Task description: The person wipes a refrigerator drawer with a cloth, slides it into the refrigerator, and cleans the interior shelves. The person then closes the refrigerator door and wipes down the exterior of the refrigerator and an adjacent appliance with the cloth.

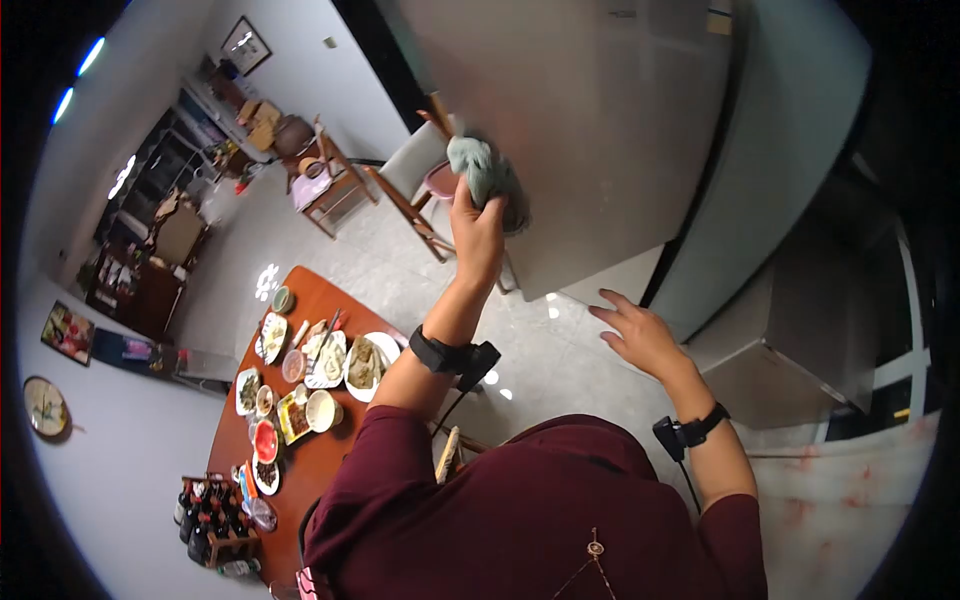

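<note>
My left hand (478,232) is stretched forward with its fingers closed around a bunched grey-green cloth (482,168). The cloth lies at the left side of a tall, shiny grey door panel (590,130), which looks like a refrigerator door. Whether it presses on the surface is hard to tell. Lower and to the right, my right hand (640,335) hangs in the air below the panel's bottom edge, holding nothing, with its fingers spread.
On the left stands a wooden table (310,290) with several dishes of food. A bottle rack (220,520) sits at its near corner. Behind the cloth is a chair (415,165), and another chair (335,185) stands farther back. A grey cabinet (780,340) is at the right.
</note>
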